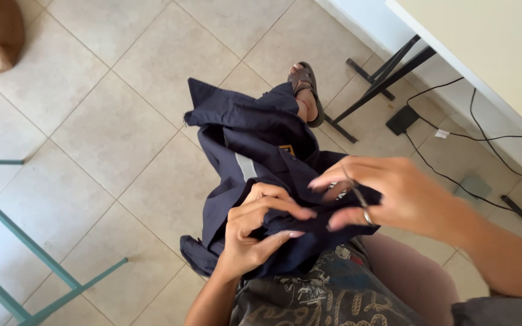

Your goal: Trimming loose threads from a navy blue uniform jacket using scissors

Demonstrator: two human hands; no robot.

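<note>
The patterned shorts point(327, 296) on the person's lap carry a dark navy garment point(255, 151) with a grey reflective strip, draped down toward the tiled floor point(92, 133). The left hand point(255, 232) pinches a fold of the cloth; the right hand point(388, 196) grips small scissors point(353, 192) just above it. Keeping the fold taut should keep the blades off good fabric. Cables point(454, 136) and a sandalled foot point(306, 90) lie beyond.

Hands: two, the left hand point(255, 226) and the right hand point(388, 193)
Garments: one dark blue garment point(255, 139) held in both hands
Scissors: one small pair of scissors point(354, 193) in the right hand
Sandalled feet: one sandalled foot point(306, 90) beyond the hands
Cables: two black cables point(484, 136) right of the hands
</note>
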